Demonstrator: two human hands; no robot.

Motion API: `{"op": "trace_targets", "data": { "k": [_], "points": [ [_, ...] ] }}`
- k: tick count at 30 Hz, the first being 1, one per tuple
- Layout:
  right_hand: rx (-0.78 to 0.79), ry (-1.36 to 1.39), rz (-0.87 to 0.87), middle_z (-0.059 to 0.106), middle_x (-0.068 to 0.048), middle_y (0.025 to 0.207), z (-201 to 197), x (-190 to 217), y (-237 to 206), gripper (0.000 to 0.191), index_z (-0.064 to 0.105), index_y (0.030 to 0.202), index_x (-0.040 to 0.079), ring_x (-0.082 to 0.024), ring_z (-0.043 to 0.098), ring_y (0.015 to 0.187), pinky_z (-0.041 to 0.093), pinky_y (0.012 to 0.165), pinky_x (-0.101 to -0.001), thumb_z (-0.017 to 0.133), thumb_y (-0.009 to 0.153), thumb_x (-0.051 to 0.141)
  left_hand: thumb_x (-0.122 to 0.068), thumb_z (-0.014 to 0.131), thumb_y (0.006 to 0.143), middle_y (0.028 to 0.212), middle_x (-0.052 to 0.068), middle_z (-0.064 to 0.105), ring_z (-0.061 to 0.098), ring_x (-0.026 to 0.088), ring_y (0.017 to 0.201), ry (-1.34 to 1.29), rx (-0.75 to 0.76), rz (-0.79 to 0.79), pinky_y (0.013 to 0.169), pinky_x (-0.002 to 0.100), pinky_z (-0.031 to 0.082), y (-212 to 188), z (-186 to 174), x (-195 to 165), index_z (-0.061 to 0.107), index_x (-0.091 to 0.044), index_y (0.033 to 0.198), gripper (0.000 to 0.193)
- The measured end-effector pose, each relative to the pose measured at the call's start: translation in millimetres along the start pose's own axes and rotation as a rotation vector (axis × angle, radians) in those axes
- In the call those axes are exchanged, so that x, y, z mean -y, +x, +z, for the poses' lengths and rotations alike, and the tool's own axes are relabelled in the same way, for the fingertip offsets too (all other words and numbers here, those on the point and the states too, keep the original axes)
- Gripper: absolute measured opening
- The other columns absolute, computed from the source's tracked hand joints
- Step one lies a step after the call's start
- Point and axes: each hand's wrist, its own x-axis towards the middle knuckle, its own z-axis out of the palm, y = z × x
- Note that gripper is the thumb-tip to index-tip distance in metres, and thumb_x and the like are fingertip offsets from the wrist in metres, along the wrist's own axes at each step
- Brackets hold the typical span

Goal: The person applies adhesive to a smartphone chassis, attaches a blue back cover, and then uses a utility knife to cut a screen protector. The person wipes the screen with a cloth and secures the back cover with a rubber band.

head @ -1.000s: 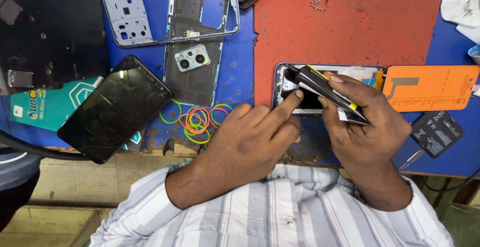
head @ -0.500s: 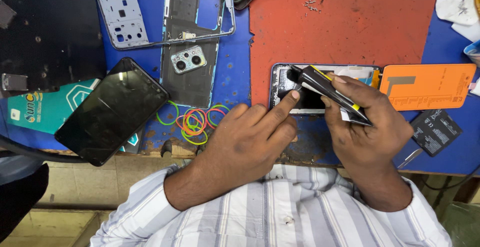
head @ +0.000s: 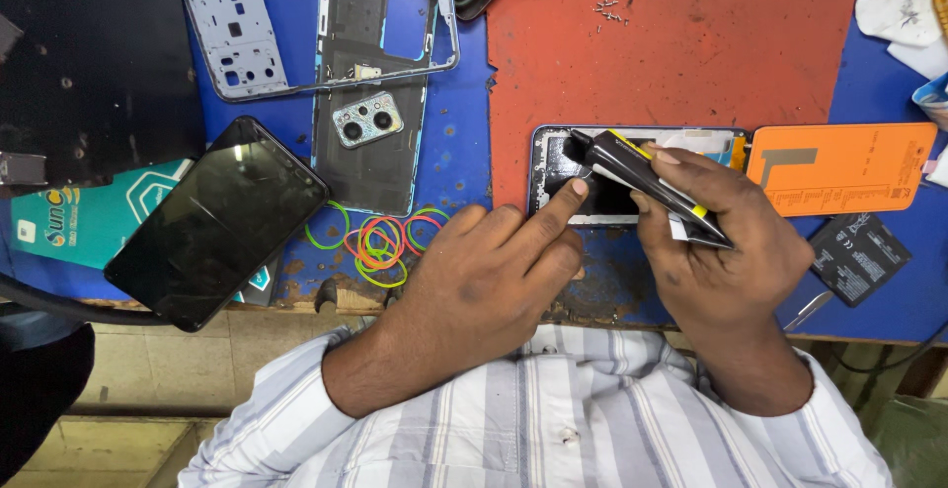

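Note:
My right hand [head: 726, 246] grips a black squeeze tube with a yellow stripe [head: 637, 174], its nozzle pointing left over an opened phone body [head: 553, 167] that lies on the red mat [head: 681, 53]. My left hand [head: 494, 271] rests beside it, the index finger stretched out and touching the tube's tip near the phone's left end. An orange battery [head: 839, 167] lies just right of the phone body.
A black phone screen [head: 217, 221] lies at the left on a teal card. A grey phone frame [head: 237, 29], a back cover with camera module [head: 370, 122], coloured rubber bands [head: 380, 241], small screws [head: 610, 4] and a black chip board [head: 857, 256] lie around.
Both hands stay on the tube and the phone body almost unmoved. Only the view has shifted slightly.

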Motion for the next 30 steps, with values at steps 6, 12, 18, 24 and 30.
{"op": "trace_targets", "data": {
  "k": [6, 12, 18, 24, 30],
  "points": [
    [-0.008, 0.002, 0.011, 0.074, -0.022, 0.115, 0.0, -2.6, -2.6, 0.025, 0.062, 0.118, -0.008, -0.026, 0.076, 0.111, 0.063, 0.096, -0.0312, 0.08, 0.101, -0.005, -0.016, 0.068, 0.097, 0.14, 0.017, 0.064, 0.052, 0.018, 0.078, 0.001, 0.0, 0.001, 0.07, 0.035, 0.04, 0.2, 0.6, 0.2, 0.064, -0.009, 0.096, 0.008],
    [-0.01, -0.029, 0.024, 0.074, -0.023, 0.115, -1.7, -3.9, -3.4, 0.025, 0.063, 0.117, -0.007, -0.025, 0.076, 0.108, 0.062, 0.094, -0.0303, 0.081, 0.101, -0.005, -0.016, 0.068, 0.098, 0.14, 0.017, 0.064, 0.051, 0.018, 0.079, 0.007, 0.007, 0.005, 0.071, 0.035, 0.04, 0.0, -0.2, 0.4, 0.064, -0.009, 0.097, 0.008],
    [-0.015, 0.012, 0.017, 0.073, -0.024, 0.115, -1.7, 0.0, -0.4, 0.024, 0.061, 0.115, -0.008, -0.027, 0.075, 0.11, 0.061, 0.097, -0.0337, 0.079, 0.097, -0.008, -0.016, 0.068, 0.097, 0.14, 0.017, 0.064, 0.051, 0.018, 0.079, -0.007, 0.005, -0.001, 0.071, 0.035, 0.04, 0.7, -0.5, 0.0, 0.064, -0.008, 0.096, 0.009],
    [-0.002, 0.029, 0.018, 0.073, -0.022, 0.117, -1.0, -1.7, -1.9, 0.024, 0.062, 0.118, -0.007, -0.026, 0.075, 0.113, 0.062, 0.099, -0.0321, 0.079, 0.101, -0.007, -0.015, 0.068, 0.097, 0.139, 0.017, 0.065, 0.051, 0.018, 0.079, 0.002, 0.01, 0.001, 0.071, 0.035, 0.04, 0.9, -0.9, 0.1, 0.064, -0.008, 0.096, 0.008],
    [0.002, 0.018, 0.009, 0.074, -0.022, 0.117, -2.0, -3.1, -2.7, 0.025, 0.063, 0.121, -0.006, -0.025, 0.075, 0.113, 0.062, 0.099, -0.0305, 0.08, 0.103, -0.006, -0.013, 0.067, 0.097, 0.14, 0.018, 0.065, 0.051, 0.018, 0.078, -0.005, 0.01, -0.002, 0.07, 0.035, 0.04, 1.2, -0.7, -0.3, 0.065, -0.008, 0.095, 0.006]
  ]
}}
